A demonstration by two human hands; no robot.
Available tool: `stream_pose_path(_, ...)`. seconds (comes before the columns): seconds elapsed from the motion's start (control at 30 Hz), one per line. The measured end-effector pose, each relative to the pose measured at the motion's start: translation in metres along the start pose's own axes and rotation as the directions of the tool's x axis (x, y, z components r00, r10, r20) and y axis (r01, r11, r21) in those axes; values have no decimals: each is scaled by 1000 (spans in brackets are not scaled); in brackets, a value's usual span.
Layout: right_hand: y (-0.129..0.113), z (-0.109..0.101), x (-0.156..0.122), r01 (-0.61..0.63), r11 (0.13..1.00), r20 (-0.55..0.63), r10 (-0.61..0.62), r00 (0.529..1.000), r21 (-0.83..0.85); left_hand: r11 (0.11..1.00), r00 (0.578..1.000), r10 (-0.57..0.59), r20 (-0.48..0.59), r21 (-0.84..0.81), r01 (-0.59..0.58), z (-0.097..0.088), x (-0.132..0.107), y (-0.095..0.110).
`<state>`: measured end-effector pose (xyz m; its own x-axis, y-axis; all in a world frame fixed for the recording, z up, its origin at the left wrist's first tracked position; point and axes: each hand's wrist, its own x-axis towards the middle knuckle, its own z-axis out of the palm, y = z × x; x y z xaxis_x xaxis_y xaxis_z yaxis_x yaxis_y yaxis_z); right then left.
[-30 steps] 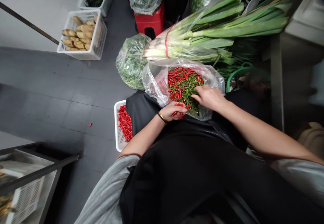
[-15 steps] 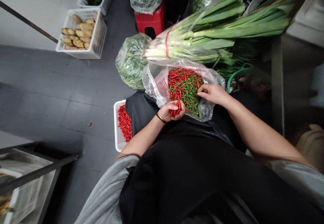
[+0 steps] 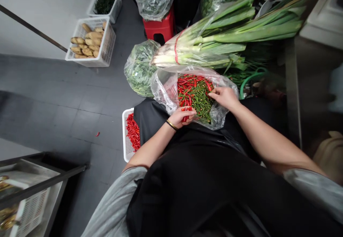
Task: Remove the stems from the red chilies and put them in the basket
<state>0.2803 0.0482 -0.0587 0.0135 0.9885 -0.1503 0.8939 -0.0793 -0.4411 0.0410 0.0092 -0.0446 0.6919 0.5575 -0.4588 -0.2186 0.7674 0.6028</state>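
Head view: holding small red chillies in curled, nearly shut fingers of left hand; right hand half open, fingertips touching red-and-green chilli heap inside clear plastic bag on black apron. Working gently, keeping grip light, avoiding crushed pods.

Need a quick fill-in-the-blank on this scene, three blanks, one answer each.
The left hand holds ____ chilies.
The fingers of the right hand touch chilies in a clear plastic bag, and those chilies are red and ____.
A white perforated crate of red chilies stands on the floor on the person's ____ side.

Answers: red; green; left.
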Motion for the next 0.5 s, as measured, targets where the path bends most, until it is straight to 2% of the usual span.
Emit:
stream_pose_path(0.1,-3,-10,-21,183,983,-19,-183,983,0,998,983,63,-171,12,-62,8,13,5)
stream_pose_path(0.17,-12,-12,-34,317,948,-16,-318,948,-34,994,961,108,-256,7,-110,16,26,8)
stream_pose_path(0.3,-30,-6,-48,493,869,8,-493,870,-39,986,928,161,-336,8,-168,24,46,12)
stream_pose_path(0.33,-33,-5,-49,534,845,29,-534,845,-13,990,935,136,-327,15,-139,24,49,12)
stream_pose_path(0.4,-36,-6,-52,629,775,119,-631,767,57,999,966,3,-258,34,6,20,50,11)
stream_pose_path(0.47,-35,-10,-53,695,713,273,-690,670,94,982,973,-165,-160,62,177,14,49,10)
stream_pose_path(0.5,-33,-13,-52,706,704,360,-680,639,78,972,970,-215,-113,67,223,10,47,10)
